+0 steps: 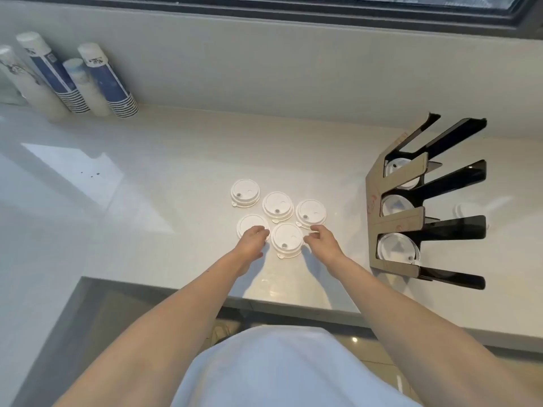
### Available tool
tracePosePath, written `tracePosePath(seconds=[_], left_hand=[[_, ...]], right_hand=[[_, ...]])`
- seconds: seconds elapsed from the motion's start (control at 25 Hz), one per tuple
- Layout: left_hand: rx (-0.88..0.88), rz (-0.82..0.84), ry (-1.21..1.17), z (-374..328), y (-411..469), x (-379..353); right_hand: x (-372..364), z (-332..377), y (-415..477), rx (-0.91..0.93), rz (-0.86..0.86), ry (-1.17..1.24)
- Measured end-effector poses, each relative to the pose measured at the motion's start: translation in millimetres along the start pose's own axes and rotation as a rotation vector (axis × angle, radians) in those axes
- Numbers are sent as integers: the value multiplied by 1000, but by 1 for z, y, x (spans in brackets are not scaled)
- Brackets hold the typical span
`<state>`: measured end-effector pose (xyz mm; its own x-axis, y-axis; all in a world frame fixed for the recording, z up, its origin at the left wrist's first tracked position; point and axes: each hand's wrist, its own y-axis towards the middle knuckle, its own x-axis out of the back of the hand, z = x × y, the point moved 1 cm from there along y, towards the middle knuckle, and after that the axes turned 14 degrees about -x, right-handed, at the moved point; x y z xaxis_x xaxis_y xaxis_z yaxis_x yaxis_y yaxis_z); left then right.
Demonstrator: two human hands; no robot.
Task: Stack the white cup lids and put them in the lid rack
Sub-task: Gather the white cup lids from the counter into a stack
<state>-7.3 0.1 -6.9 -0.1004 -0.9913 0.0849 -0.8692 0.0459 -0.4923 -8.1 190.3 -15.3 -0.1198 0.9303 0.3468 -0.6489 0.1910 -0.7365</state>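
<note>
Several white cup lids lie flat on the white counter (176, 177): a far-left lid (245, 191), a middle lid (277, 204), a right lid (311, 212), a near-left lid (249, 224) and a near-middle lid (287, 238). My left hand (252, 240) rests over the near-left lid with fingers curled on its near edge. My right hand (321, 240) hovers between the near-middle and right lids, fingers bent and apart, holding nothing. The black lid rack (423, 201) stands at the right with white lids in its slots.
Stacks of paper cups (108, 80) lean against the back wall at the far left. A window frame runs along the top. The counter's front edge (264, 301) is just below my forearms, with floor beneath.
</note>
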Motion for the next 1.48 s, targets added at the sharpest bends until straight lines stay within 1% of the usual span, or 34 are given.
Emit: tracePosePath(seconds=[0.24,0.36,0.52,0.64,0.8,1.04,1.28,1.36,1.48], left_hand=[[40,32,-8,-6,7,-7],[68,30,-40,-7,13,-12],[88,38,-20,-8,20,-17],[89,22,-5,-7,21,-20],[70,-41,-26,-5,22,-24],[58,-29,0,1,18,-30],[30,-64,60,13,21,-27],[-19,-67,38,12,20,-23],[-43,-118,-116,7,16,-16]], right_hand=[[-14,2,1,-51,28,-5],[-15,2,4,-69,30,24],[-14,2,5,-103,56,61],[-15,2,4,-110,62,77],[-14,0,1,-106,57,111],[-13,-3,-4,-72,-15,136],[-5,-2,-19,65,-87,146],[-6,1,-23,98,-95,164],[-11,5,-25,146,-103,198]])
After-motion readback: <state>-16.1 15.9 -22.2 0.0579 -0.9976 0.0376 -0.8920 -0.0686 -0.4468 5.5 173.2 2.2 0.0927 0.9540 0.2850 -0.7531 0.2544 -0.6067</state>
